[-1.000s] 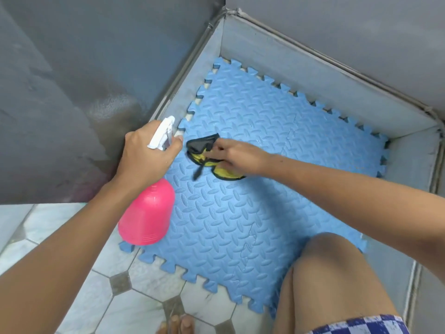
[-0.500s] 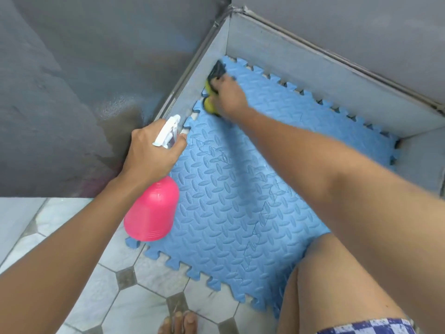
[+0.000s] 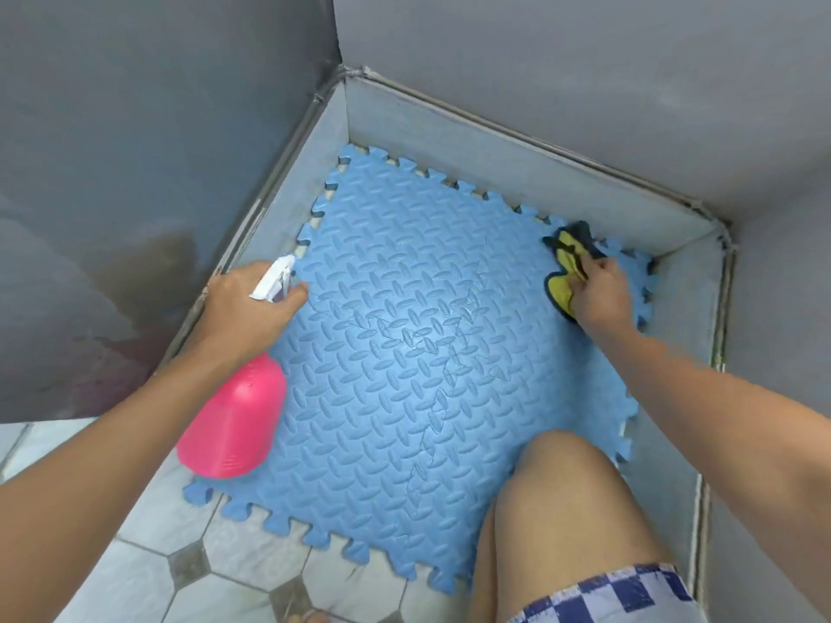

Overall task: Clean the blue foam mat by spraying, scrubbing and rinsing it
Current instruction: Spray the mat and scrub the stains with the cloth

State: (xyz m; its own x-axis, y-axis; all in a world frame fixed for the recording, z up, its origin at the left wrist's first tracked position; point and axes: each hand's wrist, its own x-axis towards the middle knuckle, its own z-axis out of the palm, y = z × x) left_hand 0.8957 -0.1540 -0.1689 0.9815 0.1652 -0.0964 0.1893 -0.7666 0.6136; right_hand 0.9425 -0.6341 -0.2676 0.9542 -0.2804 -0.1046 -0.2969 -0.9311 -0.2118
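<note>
The blue mat (image 3: 404, 353) lay flat in the walled corner. The right hand (image 3: 600, 292) pinched a yellow cloth (image 3: 564, 281) at its far edge; the left hand (image 3: 247, 312) clenched the pink spray bottle (image 3: 234, 420). Risk — hard scrubbing there could lift the interlocking edge or bunch the cloth.

Embossed matt foam mat (image 3: 404, 353), glossy plastic bottle (image 3: 234, 424), soft cloth (image 3: 564, 276), smooth floor tiles (image 3: 135, 577)

The floor (image 3: 135, 591) is pale tile with small dark diamond insets. The blue foam mat (image 3: 404, 375) lies flat on it, filling a grey-walled corner, its toothed near edge reaching onto the tiles. A yellow cloth (image 3: 564, 281) rests on the mat's far right edge.
</note>
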